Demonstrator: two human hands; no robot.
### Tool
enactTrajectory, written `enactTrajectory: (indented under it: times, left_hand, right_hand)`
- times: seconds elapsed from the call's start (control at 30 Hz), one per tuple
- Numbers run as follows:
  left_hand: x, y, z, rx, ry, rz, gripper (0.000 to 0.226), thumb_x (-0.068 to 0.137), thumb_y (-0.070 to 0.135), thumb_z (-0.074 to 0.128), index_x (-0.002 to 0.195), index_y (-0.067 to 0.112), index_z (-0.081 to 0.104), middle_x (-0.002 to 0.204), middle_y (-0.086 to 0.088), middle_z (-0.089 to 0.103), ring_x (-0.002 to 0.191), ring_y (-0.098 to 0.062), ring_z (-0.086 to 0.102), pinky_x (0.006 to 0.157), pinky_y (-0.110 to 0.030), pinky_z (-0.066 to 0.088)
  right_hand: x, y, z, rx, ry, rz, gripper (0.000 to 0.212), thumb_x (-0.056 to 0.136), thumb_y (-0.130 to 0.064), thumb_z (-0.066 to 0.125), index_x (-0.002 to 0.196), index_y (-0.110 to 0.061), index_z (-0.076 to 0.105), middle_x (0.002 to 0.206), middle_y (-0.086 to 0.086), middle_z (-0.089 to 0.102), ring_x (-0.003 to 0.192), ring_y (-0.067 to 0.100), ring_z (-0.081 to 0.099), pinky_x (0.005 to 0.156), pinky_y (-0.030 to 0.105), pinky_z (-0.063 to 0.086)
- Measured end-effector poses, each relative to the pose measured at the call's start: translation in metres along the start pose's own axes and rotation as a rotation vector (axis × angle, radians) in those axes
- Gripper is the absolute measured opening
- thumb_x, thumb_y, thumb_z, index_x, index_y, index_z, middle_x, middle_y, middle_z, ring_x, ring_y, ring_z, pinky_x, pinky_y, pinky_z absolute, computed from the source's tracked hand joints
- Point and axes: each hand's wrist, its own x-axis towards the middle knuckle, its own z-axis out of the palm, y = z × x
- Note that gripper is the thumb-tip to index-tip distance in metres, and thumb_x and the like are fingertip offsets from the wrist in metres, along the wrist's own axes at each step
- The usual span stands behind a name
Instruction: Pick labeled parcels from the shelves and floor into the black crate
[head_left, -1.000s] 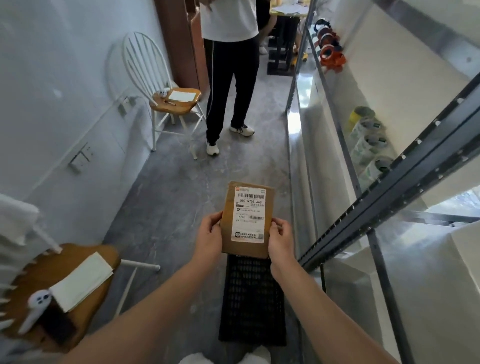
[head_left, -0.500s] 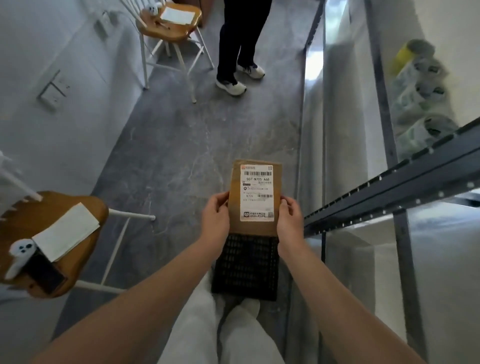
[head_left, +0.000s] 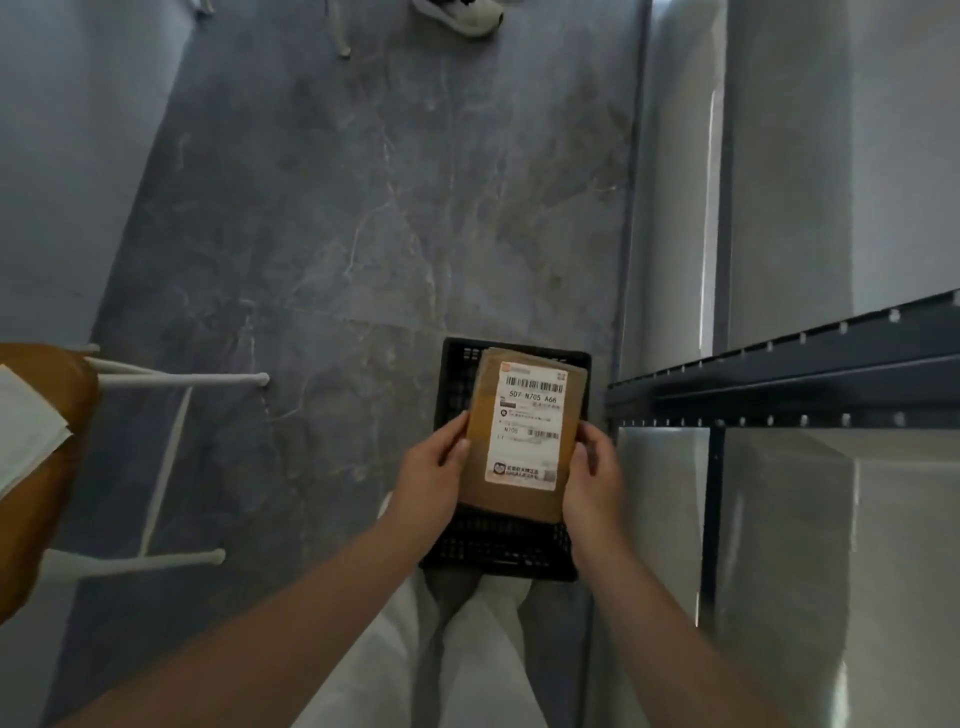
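Head view looks straight down at your two hands, which hold one parcel between them. Your left hand grips the parcel's left edge, thumb on the top face and the other fingers curled beneath. Your right hand grips the right edge the same way, thumb lying along the side of the white shipping label. The flat brown cardboard parcel sits face up, label toward you, with a barcode and the printed code "507-N705 A66" readable; its far end tilts slightly to the right.

The parcel is held directly above the black crate. You cannot tell from this angle whether it is touching the crate or clear of it. The crate is a slatted plastic one standing on the floor just beyond your white trouser legs, and its far rim and near wall show around the parcel. What lies inside it is hidden by the parcel.

Grey marbled floor stretches away beyond the crate. To your right, just beside the crate, stands a shelf rack with a dark perforated metal beam and pale panels above and below it. To your left is a chair with a brown wooden seat and white legs; a folded white sheet lies on the seat. At the far edge of the view is another person's white shoe, and a pale wall runs along the left side.
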Motion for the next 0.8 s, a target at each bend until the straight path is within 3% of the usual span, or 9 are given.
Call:
enactTrajectory:
  times: [0.13,0.23,0.4,0.53,0.6,0.7,0.8]
  left_hand:
    - [0.049,-0.055,0.011,0.050,-0.005,-0.057,0.040,0.102,0.014,0.047,0.142,0.021,0.049,0.127,0.013,0.054,0.117,-0.003,0.050,0.078,-0.001,0.042]
    - [0.088,-0.092,0.023,0.075,0.005,-0.095,0.042,0.102,0.012,0.046,0.142,0.025,0.049,0.131,0.011,0.053,0.120,-0.006,0.050,0.095,-0.017,0.043]
    - [0.158,-0.148,0.048,0.196,0.074,-0.103,0.042,0.102,0.013,0.045,0.142,0.028,0.048,0.123,0.002,0.049,0.108,-0.007,0.049,0.092,-0.021,0.040]
    - [0.207,-0.186,0.069,0.131,0.073,-0.133,0.043,0.101,0.018,0.048,0.143,0.028,0.048,0.132,0.005,0.054,0.120,-0.012,0.053,0.104,-0.035,0.047]
    - [0.225,-0.204,0.079,0.078,0.064,-0.159,0.047,0.100,0.019,0.050,0.145,0.030,0.044,0.135,0.008,0.055,0.122,-0.011,0.053,0.105,-0.039,0.047]
    - [0.252,-0.228,0.091,0.044,0.074,-0.204,0.050,0.099,0.015,0.050,0.146,0.027,0.039,0.131,0.008,0.056,0.113,-0.007,0.056,0.097,-0.031,0.050]
    - [0.278,-0.243,0.099,0.057,0.132,-0.235,0.048,0.098,0.009,0.047,0.143,0.019,0.032,0.120,0.008,0.051,0.095,-0.005,0.052,0.070,-0.015,0.043]
  right_hand:
    - [0.047,0.043,0.025,-0.050,-0.011,0.008,0.028,0.106,-0.026,0.033,0.128,-0.039,0.046,0.106,-0.015,0.055,0.094,0.000,0.056,0.076,0.029,0.052]
    - [0.085,0.079,0.046,-0.071,-0.027,0.051,0.022,0.106,-0.023,0.035,0.122,-0.034,0.046,0.103,-0.013,0.057,0.090,0.002,0.058,0.065,0.022,0.047]
    - [0.157,0.122,0.084,-0.046,-0.025,0.107,0.020,0.105,-0.024,0.037,0.119,-0.029,0.051,0.108,-0.002,0.063,0.090,0.011,0.062,0.065,0.027,0.049]
    - [0.212,0.143,0.112,0.033,-0.051,0.099,0.029,0.107,-0.036,0.028,0.126,-0.032,0.050,0.101,-0.013,0.058,0.088,0.002,0.058,0.065,0.023,0.046]
    - [0.235,0.158,0.128,0.064,-0.076,0.088,0.037,0.106,-0.043,0.026,0.134,-0.033,0.048,0.106,-0.010,0.063,0.092,0.005,0.062,0.069,0.025,0.049]
    - [0.267,0.181,0.153,0.121,-0.092,0.095,0.041,0.106,-0.045,0.024,0.140,-0.035,0.044,0.106,-0.011,0.065,0.091,0.005,0.064,0.068,0.024,0.049]
    - [0.291,0.198,0.177,0.150,-0.133,0.118,0.044,0.105,-0.047,0.024,0.142,-0.033,0.042,0.110,-0.010,0.064,0.091,0.000,0.059,0.067,0.020,0.044]
